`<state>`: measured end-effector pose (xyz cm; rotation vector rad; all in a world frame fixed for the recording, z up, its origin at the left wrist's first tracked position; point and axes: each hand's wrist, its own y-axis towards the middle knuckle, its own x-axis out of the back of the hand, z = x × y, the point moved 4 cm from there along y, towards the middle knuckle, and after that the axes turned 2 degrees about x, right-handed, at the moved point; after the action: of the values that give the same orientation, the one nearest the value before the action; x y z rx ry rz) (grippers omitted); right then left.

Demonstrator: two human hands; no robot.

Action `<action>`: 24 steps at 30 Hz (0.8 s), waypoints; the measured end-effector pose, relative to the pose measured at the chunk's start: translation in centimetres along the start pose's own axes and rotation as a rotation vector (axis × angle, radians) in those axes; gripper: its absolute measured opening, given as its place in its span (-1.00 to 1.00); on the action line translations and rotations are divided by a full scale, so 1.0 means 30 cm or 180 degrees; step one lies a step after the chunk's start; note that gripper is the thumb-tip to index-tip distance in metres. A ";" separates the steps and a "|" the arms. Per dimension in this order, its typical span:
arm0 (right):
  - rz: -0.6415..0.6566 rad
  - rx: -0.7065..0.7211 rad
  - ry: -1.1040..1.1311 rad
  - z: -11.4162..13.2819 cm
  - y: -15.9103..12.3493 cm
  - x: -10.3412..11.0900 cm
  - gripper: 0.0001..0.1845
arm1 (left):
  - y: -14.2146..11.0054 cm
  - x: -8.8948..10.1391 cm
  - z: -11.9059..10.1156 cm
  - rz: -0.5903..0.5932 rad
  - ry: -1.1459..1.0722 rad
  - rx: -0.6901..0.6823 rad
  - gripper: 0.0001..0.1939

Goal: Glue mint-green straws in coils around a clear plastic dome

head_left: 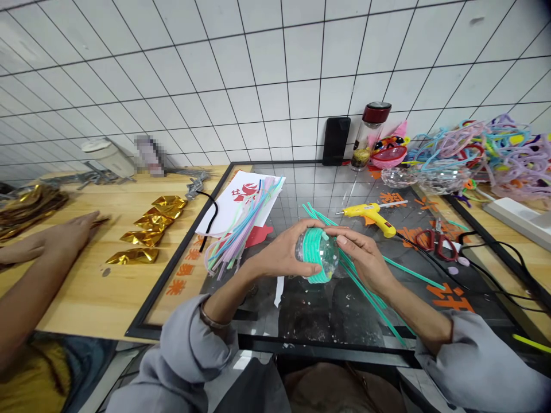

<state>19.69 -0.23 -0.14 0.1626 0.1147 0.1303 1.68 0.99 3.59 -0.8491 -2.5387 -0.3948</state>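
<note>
At the centre of the frame, our left hand (pixel 282 252) is clamping its fingers around a clear ball (pixel 330 258), which we are holding over the tabletop (pixel 301 186). Our right hand (pixel 365 261) is reaching its upper right side; we cannot tell whether those fingers are pinching anything. Green strands (pixel 311 255) are circling the ball in a band, its right part is showing bare, so the wrapping is seemingly remaining unfinished, with green stems (pixel 370 298) lying loose at lower right.
</note>
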 end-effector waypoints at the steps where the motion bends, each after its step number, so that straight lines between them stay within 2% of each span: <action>1: 0.0042 0.0091 -0.0082 0.001 0.000 0.001 -0.71 | -0.001 0.000 0.000 0.0023 0.0053 0.0043 -0.27; 6: 0.0152 0.0391 -0.0411 0.003 0.000 0.006 -0.73 | 0.000 -0.001 -0.004 0.0059 0.0122 0.0014 -0.30; 11: 0.0111 0.0408 -0.0485 0.006 0.002 0.010 -0.73 | 0.003 -0.008 -0.005 0.0068 0.0105 -0.0119 -0.35; 17: 0.0060 0.0215 -0.0207 0.007 0.006 0.001 -0.69 | 0.006 -0.010 -0.001 0.0132 0.0120 -0.0292 -0.34; 24: -0.0045 -0.0251 0.0280 0.002 0.004 -0.006 -0.63 | 0.013 -0.011 0.004 0.0219 0.0192 -0.0462 -0.35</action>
<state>19.51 -0.13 -0.04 0.0773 0.1981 0.1277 2.14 1.18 3.38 -0.9600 -2.4412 -0.5793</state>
